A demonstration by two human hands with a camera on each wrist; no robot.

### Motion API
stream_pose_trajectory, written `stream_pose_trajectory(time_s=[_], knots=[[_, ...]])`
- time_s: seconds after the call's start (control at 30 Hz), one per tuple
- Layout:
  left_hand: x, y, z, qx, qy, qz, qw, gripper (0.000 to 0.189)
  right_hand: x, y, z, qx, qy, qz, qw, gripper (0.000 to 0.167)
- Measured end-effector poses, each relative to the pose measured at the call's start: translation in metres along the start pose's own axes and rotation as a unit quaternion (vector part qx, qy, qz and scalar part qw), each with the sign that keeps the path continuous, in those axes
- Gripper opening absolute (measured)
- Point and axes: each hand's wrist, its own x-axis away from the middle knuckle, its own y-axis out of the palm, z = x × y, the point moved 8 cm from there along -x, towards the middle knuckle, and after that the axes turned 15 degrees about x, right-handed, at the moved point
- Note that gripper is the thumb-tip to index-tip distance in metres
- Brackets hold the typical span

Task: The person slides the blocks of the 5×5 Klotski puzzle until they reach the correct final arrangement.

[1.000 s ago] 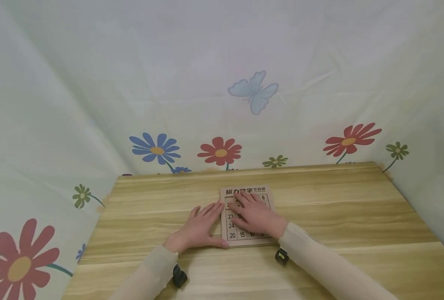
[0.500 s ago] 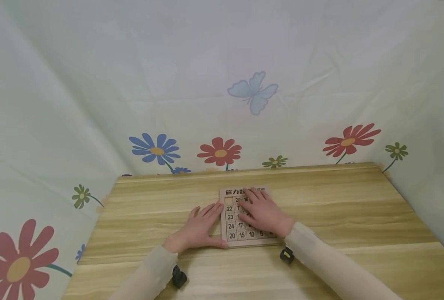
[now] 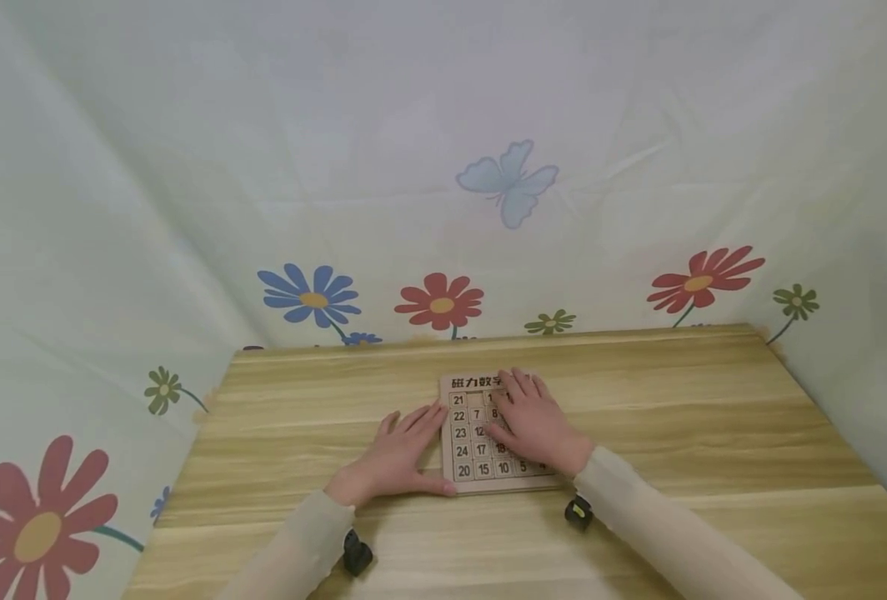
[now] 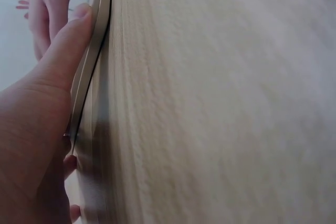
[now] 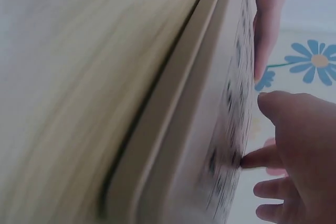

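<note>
A wooden sliding number puzzle [image 3: 481,451] lies flat on the table, with numbered square tiles and Chinese lettering along its far rim. Tile 21 [image 3: 458,400] fills the far left corner of the grid, and a bare slot [image 3: 475,400] shows just right of it. My left hand [image 3: 394,458] rests at the puzzle's left side, fingers extended to the edge. In the left wrist view its thumb [image 4: 65,45] lies against the frame. Over the right part of the tiles spreads my right hand [image 3: 537,425], covering several numbers. One fingertip [image 5: 247,162] meets the tile face in the right wrist view.
The wood-grain table [image 3: 676,400] extends around the puzzle on all sides. Behind it and at both sides hangs a pale cloth [image 3: 383,167] printed with flowers and a butterfly. A dark wrist device [image 3: 357,552] sits below the left cuff, another [image 3: 578,512] below the right.
Tile 21 has slid left into the far left corner, so the bare slot now lies one place to the right. My right hand has shifted rightward; my left hand has stayed put.
</note>
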Motion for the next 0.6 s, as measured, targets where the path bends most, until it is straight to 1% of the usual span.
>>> stream_pose_trajectory(time_s=[0.07, 0.13, 0.3, 0.4, 0.5, 0.6], knots=[[0.000, 0.000, 0.000, 0.001, 0.001, 0.001, 1.0000, 0.125, 0.004, -0.001, 0.006, 0.008, 0.013, 0.011, 0.9998, 0.058], [0.000, 0.000, 0.000, 0.001, 0.000, 0.000, 1.0000, 0.126, 0.005, 0.000, 0.009, 0.006, 0.015, 0.015, 0.9998, 0.056], [0.000, 0.002, -0.001, -0.003, -0.002, -0.003, 1.0000, 0.125, -0.002, 0.006, 0.001, -0.017, -0.011, 0.006, 0.9998, 0.059], [0.000, 0.003, -0.001, -0.004, -0.001, -0.003, 1.0000, 0.125, -0.005, 0.007, -0.003, -0.020, -0.020, 0.002, 0.9996, 0.062], [-0.001, 0.003, -0.002, -0.009, -0.001, -0.002, 1.0000, 0.126, -0.003, 0.005, -0.001, -0.013, -0.010, 0.006, 0.9998, 0.062], [-0.001, 0.002, -0.003, -0.012, -0.005, -0.002, 0.9999, 0.126, 0.004, 0.003, 0.006, 0.002, 0.007, 0.010, 0.9999, 0.062]])
